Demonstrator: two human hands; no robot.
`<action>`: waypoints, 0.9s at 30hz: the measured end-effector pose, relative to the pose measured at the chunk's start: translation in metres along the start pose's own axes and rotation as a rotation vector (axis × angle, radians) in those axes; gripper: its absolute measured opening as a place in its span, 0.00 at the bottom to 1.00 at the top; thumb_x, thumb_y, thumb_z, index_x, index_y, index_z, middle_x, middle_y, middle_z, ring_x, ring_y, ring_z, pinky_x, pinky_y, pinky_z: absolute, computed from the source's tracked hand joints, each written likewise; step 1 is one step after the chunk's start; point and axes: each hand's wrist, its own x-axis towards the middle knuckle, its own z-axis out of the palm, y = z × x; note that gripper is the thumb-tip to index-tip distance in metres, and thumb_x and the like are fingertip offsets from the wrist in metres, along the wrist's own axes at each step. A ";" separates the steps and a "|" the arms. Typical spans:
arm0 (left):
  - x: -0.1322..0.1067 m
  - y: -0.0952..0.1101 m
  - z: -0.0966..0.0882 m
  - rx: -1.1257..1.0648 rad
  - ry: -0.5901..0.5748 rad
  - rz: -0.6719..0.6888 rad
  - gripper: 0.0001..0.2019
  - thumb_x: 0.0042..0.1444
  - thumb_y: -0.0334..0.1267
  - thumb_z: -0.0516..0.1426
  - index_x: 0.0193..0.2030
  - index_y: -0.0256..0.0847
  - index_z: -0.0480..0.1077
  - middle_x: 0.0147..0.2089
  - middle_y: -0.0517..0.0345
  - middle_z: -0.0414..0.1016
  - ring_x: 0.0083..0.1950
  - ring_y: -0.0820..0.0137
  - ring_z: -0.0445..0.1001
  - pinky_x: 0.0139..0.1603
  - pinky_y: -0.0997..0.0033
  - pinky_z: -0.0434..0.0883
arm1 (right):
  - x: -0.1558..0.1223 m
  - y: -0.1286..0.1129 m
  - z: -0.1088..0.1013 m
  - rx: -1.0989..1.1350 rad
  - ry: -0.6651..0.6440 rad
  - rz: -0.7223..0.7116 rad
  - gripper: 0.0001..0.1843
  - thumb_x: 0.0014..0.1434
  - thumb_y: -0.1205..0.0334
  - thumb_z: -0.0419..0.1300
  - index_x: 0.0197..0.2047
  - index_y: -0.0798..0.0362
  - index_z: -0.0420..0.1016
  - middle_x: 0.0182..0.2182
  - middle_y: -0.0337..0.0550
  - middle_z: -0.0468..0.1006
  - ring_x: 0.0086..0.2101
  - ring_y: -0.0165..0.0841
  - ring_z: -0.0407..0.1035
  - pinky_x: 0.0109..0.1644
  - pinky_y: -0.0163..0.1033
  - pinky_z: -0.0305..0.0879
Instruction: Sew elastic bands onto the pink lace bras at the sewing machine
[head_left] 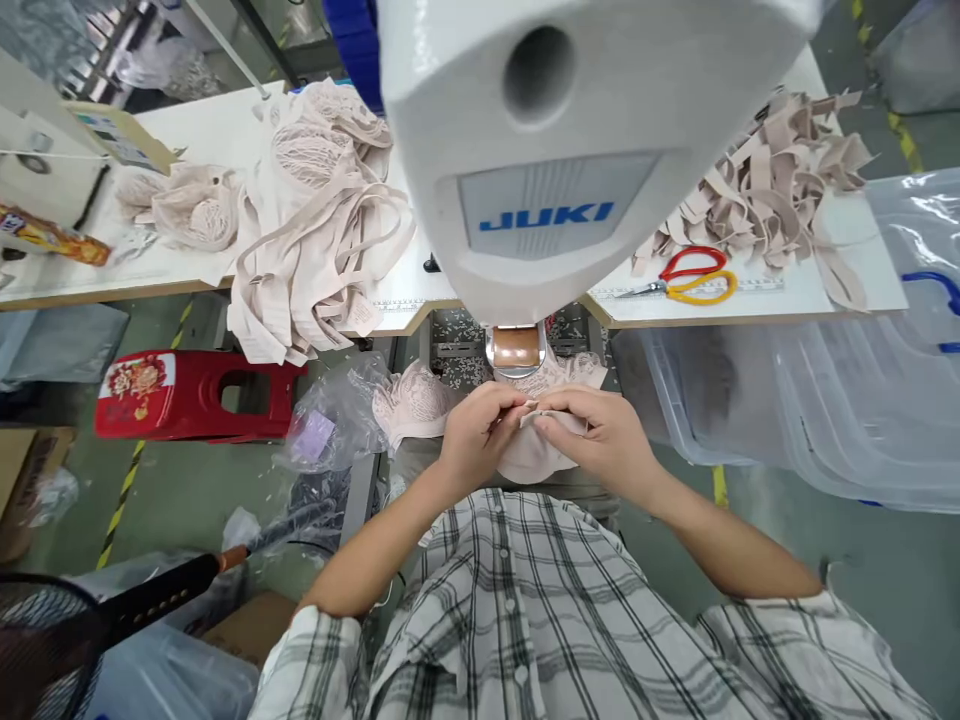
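Both hands meet over a pale pink lace bra point(536, 460) just below the head of a JUKI sewing machine point(547, 215). Fingers of my left hand point(480, 430) are closed in a pinch on the fabric edge. My right hand point(600, 435) pinches the same edge from the other side, thumb and fingers together. One cup point(416, 400) of the bra hangs out to the left, and its lace part point(559, 372) lies under the machine's front. The machine's round presser area point(516, 348) is just above my fingertips; the needle is hidden.
Pink bras and straps point(322, 210) are heaped on the left table, overhanging its edge. Scissors point(690, 278) with red and yellow handles lie right, before a pile of fabric strips point(772, 190). A red stool point(195, 393) stands left; clear plastic bins point(847, 400) stand right.
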 end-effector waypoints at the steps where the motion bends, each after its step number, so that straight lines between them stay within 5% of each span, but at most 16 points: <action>1: 0.000 0.002 -0.001 0.006 -0.009 -0.001 0.09 0.69 0.39 0.53 0.40 0.41 0.73 0.37 0.56 0.79 0.38 0.71 0.76 0.39 0.71 0.72 | 0.001 0.001 -0.001 -0.010 0.010 0.022 0.07 0.61 0.60 0.59 0.35 0.49 0.79 0.33 0.40 0.84 0.34 0.33 0.77 0.40 0.37 0.72; 6: 0.003 0.011 -0.007 0.113 0.030 -0.014 0.08 0.67 0.36 0.55 0.38 0.40 0.75 0.32 0.59 0.79 0.32 0.73 0.75 0.32 0.75 0.70 | 0.012 0.004 -0.014 -0.121 0.077 0.049 0.08 0.62 0.59 0.57 0.35 0.49 0.77 0.31 0.39 0.82 0.33 0.33 0.75 0.38 0.36 0.67; 12: 0.011 0.017 -0.018 0.183 -0.013 0.123 0.06 0.66 0.35 0.58 0.39 0.41 0.76 0.32 0.60 0.81 0.30 0.75 0.77 0.31 0.77 0.71 | 0.025 0.001 -0.025 -0.205 -0.121 -0.025 0.10 0.63 0.59 0.56 0.33 0.50 0.76 0.25 0.36 0.77 0.27 0.29 0.68 0.32 0.34 0.59; 21: 0.016 0.017 -0.024 0.167 -0.101 0.049 0.08 0.66 0.38 0.58 0.38 0.41 0.78 0.32 0.60 0.82 0.29 0.76 0.76 0.28 0.79 0.69 | 0.026 -0.003 -0.030 0.021 -0.326 0.098 0.09 0.63 0.61 0.57 0.34 0.51 0.77 0.27 0.35 0.79 0.24 0.26 0.70 0.30 0.32 0.61; 27: 0.023 0.016 -0.025 0.128 -0.158 0.005 0.08 0.66 0.38 0.58 0.38 0.41 0.78 0.31 0.61 0.81 0.29 0.76 0.75 0.29 0.79 0.68 | 0.027 -0.007 -0.032 -0.055 -0.326 0.068 0.08 0.62 0.63 0.57 0.36 0.51 0.78 0.28 0.35 0.81 0.26 0.27 0.71 0.33 0.33 0.61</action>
